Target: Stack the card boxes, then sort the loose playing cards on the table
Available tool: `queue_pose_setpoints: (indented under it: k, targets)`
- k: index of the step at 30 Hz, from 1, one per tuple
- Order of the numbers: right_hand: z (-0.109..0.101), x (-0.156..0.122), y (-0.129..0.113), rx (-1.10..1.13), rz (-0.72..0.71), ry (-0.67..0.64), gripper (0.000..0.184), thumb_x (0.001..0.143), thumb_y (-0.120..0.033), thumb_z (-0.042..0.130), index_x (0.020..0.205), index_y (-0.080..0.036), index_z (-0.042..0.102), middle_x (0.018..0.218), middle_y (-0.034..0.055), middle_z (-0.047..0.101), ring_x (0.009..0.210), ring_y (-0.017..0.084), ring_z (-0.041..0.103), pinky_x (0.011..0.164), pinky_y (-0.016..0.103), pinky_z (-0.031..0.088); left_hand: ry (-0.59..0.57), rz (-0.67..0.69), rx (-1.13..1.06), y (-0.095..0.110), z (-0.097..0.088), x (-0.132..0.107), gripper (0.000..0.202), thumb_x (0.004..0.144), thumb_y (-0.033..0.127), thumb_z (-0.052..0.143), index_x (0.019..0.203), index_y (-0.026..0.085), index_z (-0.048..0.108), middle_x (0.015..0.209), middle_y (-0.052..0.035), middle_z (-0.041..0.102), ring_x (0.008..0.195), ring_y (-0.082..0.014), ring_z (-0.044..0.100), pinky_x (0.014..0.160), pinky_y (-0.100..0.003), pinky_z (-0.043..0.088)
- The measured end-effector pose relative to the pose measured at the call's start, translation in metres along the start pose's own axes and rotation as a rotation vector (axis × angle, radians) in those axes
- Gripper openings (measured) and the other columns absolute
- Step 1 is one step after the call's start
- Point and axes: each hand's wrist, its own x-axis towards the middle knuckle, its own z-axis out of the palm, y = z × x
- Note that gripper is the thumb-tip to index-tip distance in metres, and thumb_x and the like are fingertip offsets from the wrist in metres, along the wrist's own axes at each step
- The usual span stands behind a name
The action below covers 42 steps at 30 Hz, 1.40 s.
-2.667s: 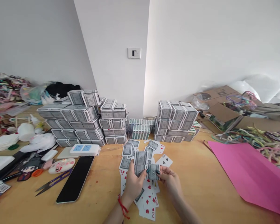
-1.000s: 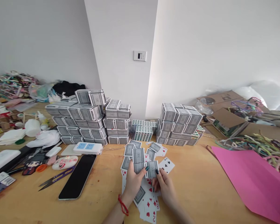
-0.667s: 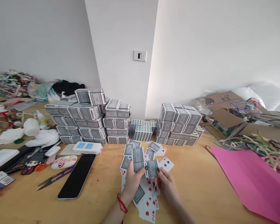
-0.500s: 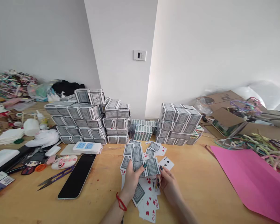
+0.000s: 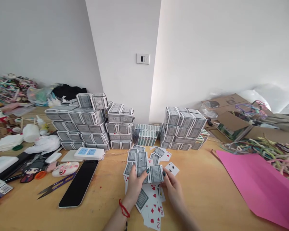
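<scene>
Cards [image 5: 156,174] above the scattered cards [image 5: 152,211] on the table [image 5: 199,186], clasped by the left hand [image 5: 135,183] and pinched at one edge by the right hand [image 5: 173,186], could slip apart if either grip eased.

The head camera looks forward and down across the table [image 5: 202,189].

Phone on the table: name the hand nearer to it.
Left. The left hand is right of the phone, apart from it, holding patterned cards; the right hand is farther right, at those cards' edge.
</scene>
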Motion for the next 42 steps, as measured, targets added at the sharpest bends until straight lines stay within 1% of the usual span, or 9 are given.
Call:
queue_pose_setpoints:
  k: [4,7,12,19,25,28,32,37,42]
  targets:
    - [-0.001,-0.002,0.007,-0.161,-0.131,0.044,0.050,0.066,-0.054,0.059,0.104,-0.022,0.062,0.112,0.0056,0.061,0.105,0.026,0.051,0.083,0.031,0.043,-0.018,0.086,0.085,-0.005,0.002,0.000,0.051,0.067,0.028,0.062,0.115,0.019,0.045,0.117,-0.0091,0.056,0.109,-0.0234,0.051,0.092,-0.037,0.038]
    - [-0.002,-0.003,0.012,-0.226,-0.151,-0.010,0.052,0.070,-0.058,0.051,0.106,-0.020,0.059,0.100,0.0069,0.065,0.087,0.024,0.059,0.071,0.030,0.047,-0.048,0.073,0.101,-0.008,0.002,0.002,0.050,0.068,0.030,0.061,0.114,0.018,0.044,0.117,-0.0097,0.055,0.110,-0.0237,0.050,0.092,-0.036,0.037]
    - [-0.003,-0.002,0.014,-0.364,-0.132,-0.052,0.046,0.076,-0.060,0.038,0.081,-0.018,0.056,0.062,0.0049,0.064,0.056,0.021,0.059,0.058,0.031,0.047,-0.018,0.025,0.124,-0.014,0.000,0.003,0.053,0.064,0.030,0.064,0.113,0.018,0.046,0.118,-0.0107,0.055,0.114,-0.0258,0.046,0.096,-0.037,0.032]
    - [0.001,-0.003,0.002,-0.134,-0.039,-0.128,0.044,0.073,-0.060,0.045,0.077,-0.018,0.056,0.050,0.0025,0.060,0.048,0.020,0.057,0.051,0.030,0.045,-0.021,0.040,0.011,-0.012,0.001,0.002,0.046,0.065,0.027,0.064,0.108,0.019,0.051,0.111,-0.0092,0.059,0.110,-0.0248,0.049,0.093,-0.035,0.035]
    - [0.002,-0.003,-0.002,0.149,0.032,-0.153,0.061,0.064,-0.047,0.066,0.115,-0.018,0.048,0.057,-0.0012,0.060,0.053,0.017,0.057,0.053,0.029,0.045,-0.020,-0.028,-0.111,-0.005,-0.001,0.005,0.033,0.065,0.026,0.063,0.097,0.016,0.058,0.101,-0.0089,0.065,0.096,-0.0253,0.057,0.084,-0.035,0.042]
    - [-0.004,0.002,-0.002,0.214,0.022,-0.023,0.062,0.059,-0.041,0.072,0.113,-0.019,0.051,0.053,-0.0042,0.055,0.048,0.013,0.052,0.049,0.025,0.042,-0.100,-0.091,-0.159,-0.003,-0.002,0.003,0.031,0.064,0.025,0.064,0.093,0.015,0.060,0.097,-0.0081,0.066,0.091,-0.0256,0.059,0.079,-0.034,0.044]
    - [-0.013,0.012,-0.003,0.330,0.033,0.115,0.047,0.058,-0.037,0.073,0.100,-0.022,0.058,0.054,-0.0056,0.053,0.044,0.010,0.047,0.044,0.021,0.039,-0.201,-0.135,-0.158,-0.002,-0.006,-0.001,0.032,0.064,0.022,0.063,0.096,0.016,0.060,0.093,-0.0061,0.066,0.085,-0.0223,0.060,0.074,-0.031,0.045]
    - [-0.017,0.015,-0.003,0.347,0.109,0.127,0.024,0.058,-0.037,0.073,0.073,-0.021,0.063,0.058,-0.0036,0.059,0.051,0.011,0.051,0.048,0.020,0.041,-0.377,-0.151,-0.041,0.004,-0.014,0.000,0.029,0.070,0.025,0.054,0.097,0.018,0.061,0.082,-0.0028,0.065,0.073,-0.0177,0.058,0.066,-0.027,0.043]
    - [-0.015,0.011,0.000,0.270,0.109,0.051,0.033,0.058,-0.038,0.073,0.086,-0.020,0.067,0.074,0.0011,0.066,0.066,0.016,0.058,0.055,0.023,0.044,-0.526,-0.177,0.060,0.006,-0.015,0.004,0.029,0.068,0.027,0.059,0.095,0.017,0.063,0.093,-0.0059,0.065,0.091,-0.0225,0.056,0.081,-0.032,0.039]
